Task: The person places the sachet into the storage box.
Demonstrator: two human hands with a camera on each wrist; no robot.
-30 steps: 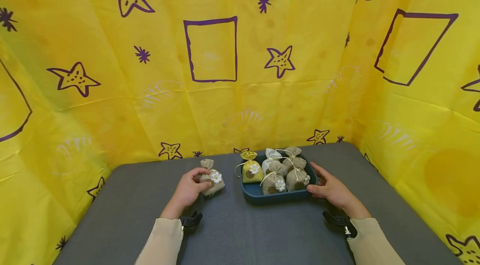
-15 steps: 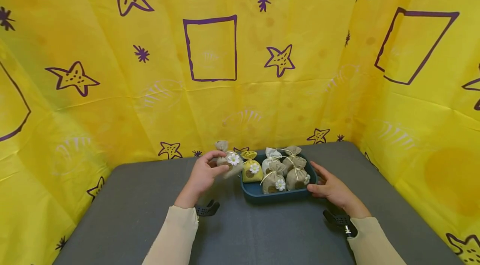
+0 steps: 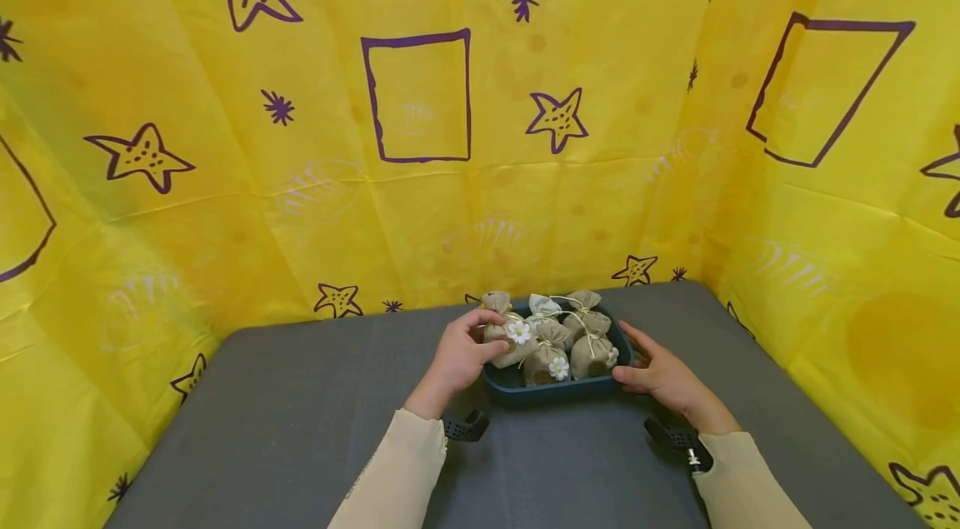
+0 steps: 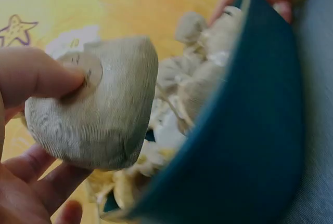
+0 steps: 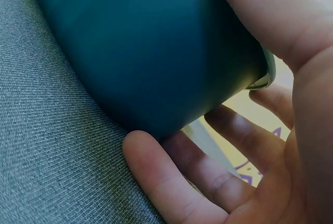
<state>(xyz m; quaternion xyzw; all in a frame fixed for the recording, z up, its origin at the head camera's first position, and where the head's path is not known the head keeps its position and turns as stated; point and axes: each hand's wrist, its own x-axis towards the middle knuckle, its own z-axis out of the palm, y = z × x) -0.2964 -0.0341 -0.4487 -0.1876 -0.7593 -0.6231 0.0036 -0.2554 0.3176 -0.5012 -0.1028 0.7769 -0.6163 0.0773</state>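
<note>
My left hand (image 3: 459, 356) pinches a beige drawstring pouch (image 3: 507, 351) with a white daisy on it, thumb on one side and fingers on the other. It holds the pouch over the left end of a blue tray (image 3: 543, 394). In the left wrist view the pouch's base (image 4: 112, 109) is tilted towards the camera, apart from the tray wall (image 4: 244, 125). Several pouches stand in the tray, among them a beige one with a daisy (image 3: 546, 362) and a white one (image 3: 543, 308). My right hand (image 3: 663, 376) grips the tray's right end, its thumb on the wall.
A grey table (image 3: 300, 412) bears the tray near its far edge. Yellow fabric (image 3: 420, 221) printed with purple stars hangs behind the table and at both sides. Each wrist wears a black strap, such as the left strap (image 3: 467, 427).
My left hand has lifted the beige pouch from the table and carried it right, over the tray. It now covers the yellow pouch. The right hand has stayed at the tray's right end.
</note>
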